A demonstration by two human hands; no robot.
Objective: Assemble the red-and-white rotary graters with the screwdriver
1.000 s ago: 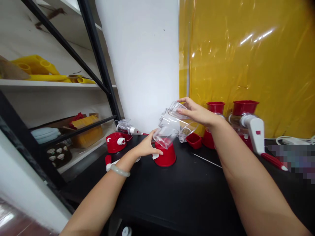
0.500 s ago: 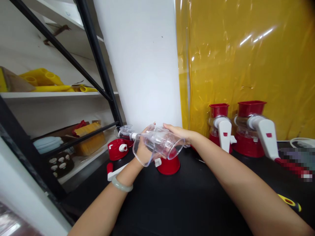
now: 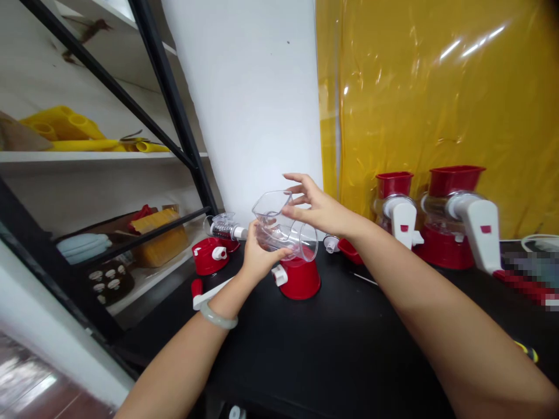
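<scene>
My left hand (image 3: pixel 257 254) grips a clear plastic grater housing (image 3: pixel 271 241) around its barrel, thumb along the near side. The housing's flared hopper faces up, and its round open end points right. Directly under or just behind it stands a red grater base (image 3: pixel 301 279) with a white knob; I cannot tell whether the two touch. My right hand (image 3: pixel 308 201) is at the hopper's right rim, fingers spread, thumb near or against the clear wall. To the left sit a second red base (image 3: pixel 209 256), a drum grater part (image 3: pixel 225 228) and a white crank with red grip (image 3: pixel 197 291).
Two assembled red-and-white rotary graters (image 3: pixel 449 221) stand at the right by a yellow plastic curtain (image 3: pixel 437 87). A red hopper piece (image 3: pixel 349 250) lies behind my right forearm. A black-framed shelf (image 3: pixel 166 87) borders the left. A yellow-and-black handle (image 3: pixel 528 351) shows at lower right.
The clear housing has turned so its hopper, which tilted toward me, now faces up above the red base. My right hand has lifted off the barrel and spread its fingers at the hopper rim.
</scene>
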